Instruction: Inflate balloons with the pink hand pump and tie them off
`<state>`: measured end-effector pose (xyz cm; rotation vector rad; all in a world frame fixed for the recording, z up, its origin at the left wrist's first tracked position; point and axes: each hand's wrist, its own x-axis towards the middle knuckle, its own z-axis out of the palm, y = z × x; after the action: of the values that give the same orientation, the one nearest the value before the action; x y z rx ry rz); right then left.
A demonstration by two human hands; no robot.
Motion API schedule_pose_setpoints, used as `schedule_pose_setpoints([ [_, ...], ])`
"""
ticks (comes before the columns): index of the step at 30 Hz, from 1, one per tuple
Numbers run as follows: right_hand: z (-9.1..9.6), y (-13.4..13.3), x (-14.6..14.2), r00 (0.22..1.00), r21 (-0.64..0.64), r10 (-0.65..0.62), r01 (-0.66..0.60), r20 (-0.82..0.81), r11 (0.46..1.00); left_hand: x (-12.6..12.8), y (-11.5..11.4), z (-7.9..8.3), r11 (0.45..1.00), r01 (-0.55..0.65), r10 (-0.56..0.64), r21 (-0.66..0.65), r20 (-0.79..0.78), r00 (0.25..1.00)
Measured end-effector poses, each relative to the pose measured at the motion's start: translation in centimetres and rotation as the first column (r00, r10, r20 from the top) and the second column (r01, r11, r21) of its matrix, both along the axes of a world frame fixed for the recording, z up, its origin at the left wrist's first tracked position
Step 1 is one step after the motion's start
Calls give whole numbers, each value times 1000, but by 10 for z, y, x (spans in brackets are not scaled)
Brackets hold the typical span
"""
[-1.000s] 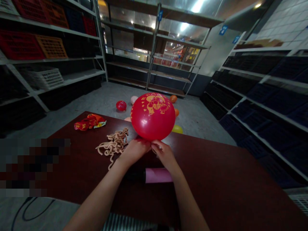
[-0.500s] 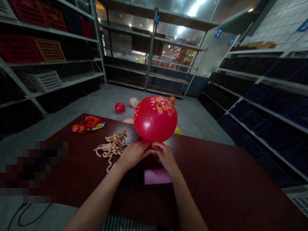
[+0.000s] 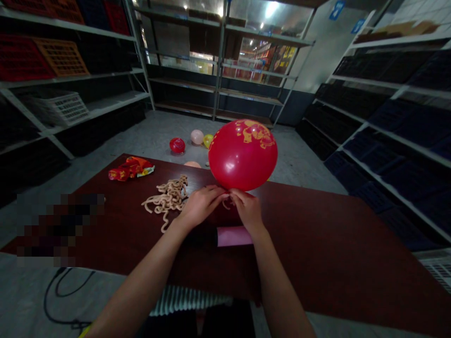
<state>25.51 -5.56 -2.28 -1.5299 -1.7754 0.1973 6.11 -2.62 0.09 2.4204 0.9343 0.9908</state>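
Observation:
A big inflated red balloon (image 3: 239, 162) with yellow printed figures rises above my two hands, tilted a little to the right. My left hand (image 3: 202, 204) is closed, its fingertips pinching at the balloon's neck. Against it, my right hand (image 3: 249, 209) is closed in a pinch at the same neck. A short pinkish curl, too small to name, hangs between the fingers. Left of my left hand lies a tangled heap of beige twisted strings (image 3: 171, 193). Below the hands is a pink cylinder with a dark end (image 3: 232, 236), partly behind my right wrist.
On the dark brown table (image 3: 317, 244), a crumpled red and orange packet (image 3: 130, 168) lies at the far left. Small balloons, among them a red one (image 3: 177, 145) and a white one (image 3: 197, 137), rest on the floor beyond. Shelves with crates stand around; a black cable (image 3: 47, 300) lies lower left.
The view has tipped downward. The balloon has shifted right and leans more that way, exposing a yellow balloon on the floor behind. Both hands remain pinched together at its neck.

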Motion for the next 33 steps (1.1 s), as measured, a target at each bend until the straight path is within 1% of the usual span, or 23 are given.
schedule_pose_setpoints([
  [2, 1, 0, 0, 995, 50, -39, 44, -90, 998, -2, 4, 5, 999, -40, 39, -33, -29, 999],
  [4, 4, 0, 0, 972, 83, -76, 96, -221, 992, -4, 12, 12, 996, -62, 58, -67, -69, 996],
  [6, 5, 1, 1, 926, 81, -107, 146, -361, 986, -4, 23, 16, 997, -43, 35, -65, -119, 992],
  [8, 6, 2, 1, 882, 79, -114, 168, -457, 983, -1, 34, 15, 998, -1, -9, -56, -181, 984],
  [11, 6, 2, 1, 861, 81, -98, 158, -499, 984, 8, 42, 3, 997, 60, -70, -42, -292, 954],
  [15, 6, 3, 1, 861, 82, -84, 143, -501, 986, 19, 40, -20, 987, 161, -151, -13, -424, 893],
  [17, 6, 4, 1, 859, 71, -89, 144, -504, 987, 20, 39, -25, 986, 169, -147, 8, -462, 874],
  [19, 5, 5, 1, 854, 61, -94, 145, -511, 988, 20, 38, -26, 984, 181, -159, 7, -442, 883],
  [20, 4, 6, 2, 849, 58, -94, 144, -519, 988, 19, 39, -25, 982, 186, -173, -2, -385, 907],
  [21, 4, 6, 2, 845, 60, -93, 146, -527, 987, 17, 39, -22, 983, 185, -182, -16, -289, 940],
  [22, 4, 6, 2, 841, 60, -96, 151, -533, 987, 16, 40, -19, 983, 182, -185, -39, -152, 971],
  [23, 4, 6, 2, 839, 57, -101, 155, -534, 986, 14, 40, -15, 981, 178, -178, -75, 14, 984],
  [24, 4, 5, 1, 841, 50, -107, 157, -530, 986, 13, 41, -10, 975, 185, -160, -125, 192, 968],
  [25, 4, 5, 1, 845, 42, -112, 156, -523, 987, 11, 40, -6, 961, 208, -131, -184, 359, 924],
  [26, 4, 4, 1, 851, 36, -113, 152, -513, 988, 10, 40, -1, 938, 247, -95, -244, 502, 859],
  [27, 4, 3, 0, 858, 34, -108, 145, -502, 989, 9, 38, 4, 908, 295, -52, -298, 618, 785],
  [28, 5, 3, 0, 865, 37, -101, 136, -492, 990, 8, 37, 8, 873, 344, -5, -345, 700, 714],
  [29, 5, 2, -1, 872, 45, -93, 130, -481, 990, 7, 35, 11, 839, 388, 42, -383, 755, 655],
  [30, 6, 1, -1, 880, 52, -86, 125, -467, 991, 6, 33, 13, 805, 424, 84, -415, 787, 611],
  [31, 6, 1, -2, 887, 54, -82, 120, -454, 991, 5, 32, 14, 772, 452, 119, -446, 801, 587],
  [32, 7, 0, -3, 894, 51, -81, 115, -440, 992, 5, 30, 15, 743, 470, 144, -477, 799, 584],
  [33, 8, -1, -3, 900, 43, -78, 107, -428, 993, 6, 29, 14, 721, 475, 157, -505, 787, 597],
])
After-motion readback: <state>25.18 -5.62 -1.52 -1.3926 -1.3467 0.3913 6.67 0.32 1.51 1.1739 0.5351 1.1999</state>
